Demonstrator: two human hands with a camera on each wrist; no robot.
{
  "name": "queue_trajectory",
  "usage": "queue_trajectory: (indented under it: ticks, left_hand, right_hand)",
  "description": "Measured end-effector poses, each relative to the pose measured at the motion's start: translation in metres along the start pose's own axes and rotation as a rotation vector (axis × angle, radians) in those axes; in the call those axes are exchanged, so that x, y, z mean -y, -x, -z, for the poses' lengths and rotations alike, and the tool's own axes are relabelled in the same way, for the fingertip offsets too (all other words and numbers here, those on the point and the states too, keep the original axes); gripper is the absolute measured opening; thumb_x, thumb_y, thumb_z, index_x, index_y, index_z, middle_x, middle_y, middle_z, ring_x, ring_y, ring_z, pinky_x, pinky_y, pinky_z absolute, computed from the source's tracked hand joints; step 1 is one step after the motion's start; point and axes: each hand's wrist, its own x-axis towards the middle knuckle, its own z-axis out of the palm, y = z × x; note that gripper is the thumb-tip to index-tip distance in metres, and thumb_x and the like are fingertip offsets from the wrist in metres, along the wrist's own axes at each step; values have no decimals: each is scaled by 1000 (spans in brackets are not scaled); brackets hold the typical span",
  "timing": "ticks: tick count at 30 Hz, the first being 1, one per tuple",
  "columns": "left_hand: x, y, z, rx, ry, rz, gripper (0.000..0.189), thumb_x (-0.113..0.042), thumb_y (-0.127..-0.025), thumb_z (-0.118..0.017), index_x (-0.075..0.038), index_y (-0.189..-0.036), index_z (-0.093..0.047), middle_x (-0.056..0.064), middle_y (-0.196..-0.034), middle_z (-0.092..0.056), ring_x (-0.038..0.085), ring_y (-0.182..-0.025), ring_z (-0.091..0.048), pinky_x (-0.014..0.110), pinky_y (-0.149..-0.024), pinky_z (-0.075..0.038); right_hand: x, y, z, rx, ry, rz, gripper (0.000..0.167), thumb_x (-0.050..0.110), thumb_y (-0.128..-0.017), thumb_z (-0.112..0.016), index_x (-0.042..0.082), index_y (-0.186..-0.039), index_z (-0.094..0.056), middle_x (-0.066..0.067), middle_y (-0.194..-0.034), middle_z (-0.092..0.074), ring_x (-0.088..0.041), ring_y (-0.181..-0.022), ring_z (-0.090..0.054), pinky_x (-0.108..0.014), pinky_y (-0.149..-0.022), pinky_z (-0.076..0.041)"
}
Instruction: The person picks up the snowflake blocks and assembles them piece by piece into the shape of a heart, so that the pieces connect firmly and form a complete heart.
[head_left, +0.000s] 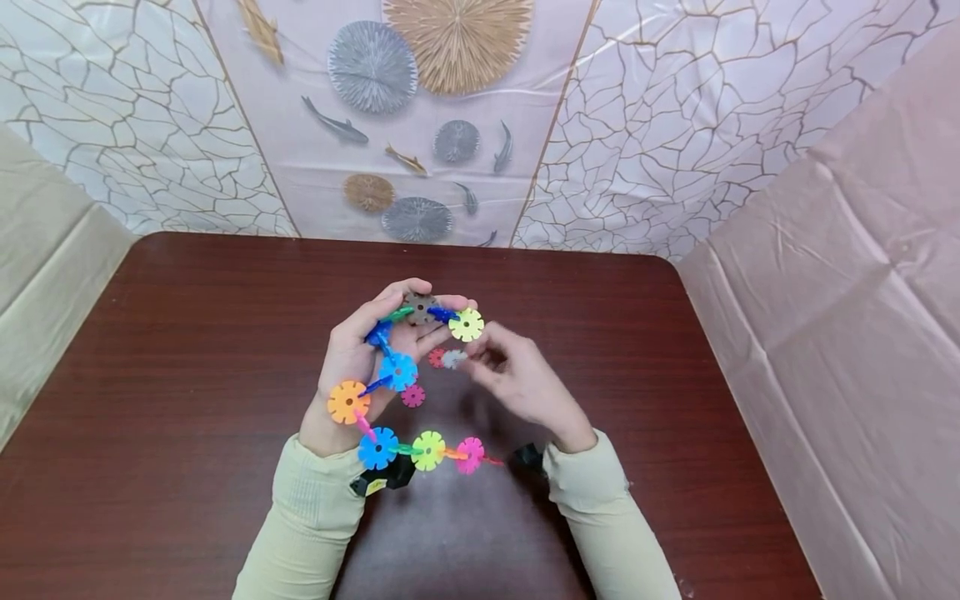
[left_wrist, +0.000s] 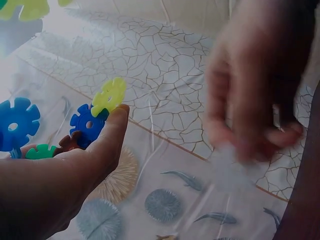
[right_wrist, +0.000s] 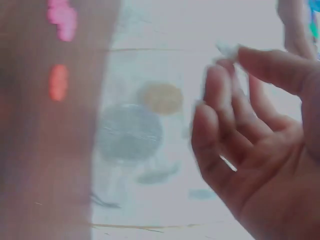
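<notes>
A chain of notched plastic discs (head_left: pixel 397 372) in several colours hangs across my left hand (head_left: pixel 360 350), whose thumb and fingers hold it near the brown disc (head_left: pixel 421 308). The chain's upper end is a yellow disc (left_wrist: pixel 109 97) by the left fingertips. From the orange disc (head_left: pixel 348 402) it drops past the wrist and runs right to a pink disc (head_left: pixel 470 456). My right hand (head_left: pixel 517 375), blurred in both wrist views, pinches a whitish disc (right_wrist: pixel 227 50) between thumb and finger, just below and right of the chain's yellow end.
A red disc (head_left: pixel 437 358) and a magenta disc (head_left: pixel 413 396) appear beyond the chain, seemingly on the brown table (head_left: pixel 187 400). Patterned sheeting (head_left: pixel 622 125) rises behind the table, and a plain beige sheet (head_left: pixel 825 317) stands on the right. A black wrist device (head_left: pixel 386 477) sits at the left cuff.
</notes>
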Motion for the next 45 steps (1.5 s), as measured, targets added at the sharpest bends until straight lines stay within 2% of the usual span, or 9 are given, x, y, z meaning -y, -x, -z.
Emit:
queue_trajectory:
  ticks: [3, 6, 11, 13, 17, 24, 31, 40, 45]
  left_hand:
    - [-1, -1, 0, -18, -29, 0, 36, -21, -107, -24, -5, -114, -55, 22, -121, -61, 42, -124, -50, 47, -112, -31]
    - [-2, -1, -1, -25, -64, -8, 37, -22, -107, -23, -6, -115, -55, 22, -122, -61, 43, -126, -49, 46, -111, -34]
    - [-2, 0, 0, -28, -72, -18, 37, -22, -107, -23, -6, -115, -55, 21, -122, -61, 42, -126, -49, 46, -111, -33]
    - [-2, -1, 0, -30, -63, -20, 36, -21, -107, -23, -5, -114, -55, 21, -121, -62, 41, -125, -50, 47, -111, -33]
    - [-1, 0, 1, -39, -63, -16, 36, -21, -107, -23, -5, -114, -55, 21, -120, -62, 43, -127, -48, 47, -111, -32]
    - [-1, 0, 0, -35, -77, -8, 35, -22, -107, -23, -6, -115, -53, 20, -123, -61, 43, -128, -46, 45, -111, -33]
    - [-1, 0, -1, -32, -54, -10, 35, -22, -107, -23, -6, -114, -54, 21, -122, -61, 44, -128, -46, 46, -111, -33]
    - [2, -2, -2, -35, -45, -12, 36, -21, -107, -24, -6, -113, -56, 22, -120, -62, 40, -123, -52, 47, -111, -33]
    - [3, -2, -2, -35, -61, -12, 35, -21, -106, -25, -6, -113, -56, 21, -119, -63, 39, -121, -53, 48, -111, -33]
  right_hand:
    - [11, 7, 13, -176, -107, 59, 14, 10, -89, -71, 10, -96, -59, -4, -86, -63, -20, -72, -57, -28, -59, -49]
    - [24, 14, 22, -305, -171, 109, 16, 1, -87, -71, 4, -97, -59, -9, -86, -62, -22, -72, -57, -25, -59, -48]
    - [51, 19, 28, -405, -172, 179, 19, -12, -82, -69, -7, -96, -59, -13, -87, -62, -18, -74, -59, -24, -65, -50]
    - [60, 21, 28, -418, -165, 193, 18, -13, -81, -69, -9, -95, -58, -13, -87, -62, -16, -74, -59, -24, -66, -50]
    - [63, 22, 28, -413, -155, 207, 18, -12, -81, -70, -7, -95, -60, -12, -88, -63, -18, -74, -58, -23, -65, -50]
    - [38, 20, 26, -406, -155, 238, 18, -4, -83, -73, 4, -97, -63, -4, -89, -63, -21, -74, -59, -25, -63, -51]
    - [61, 23, 26, -401, -156, 234, 17, -12, -81, -70, -5, -94, -61, -11, -86, -62, -21, -73, -58, -24, -64, -51]
    - [64, 22, 25, -387, -116, 288, 15, -11, -81, -71, -4, -91, -63, -10, -84, -63, -18, -72, -58, -28, -63, -50]
    - [66, 22, 24, -411, -83, 313, 18, -13, -78, -72, -4, -92, -63, -11, -82, -63, -17, -72, -58, -26, -63, -50]
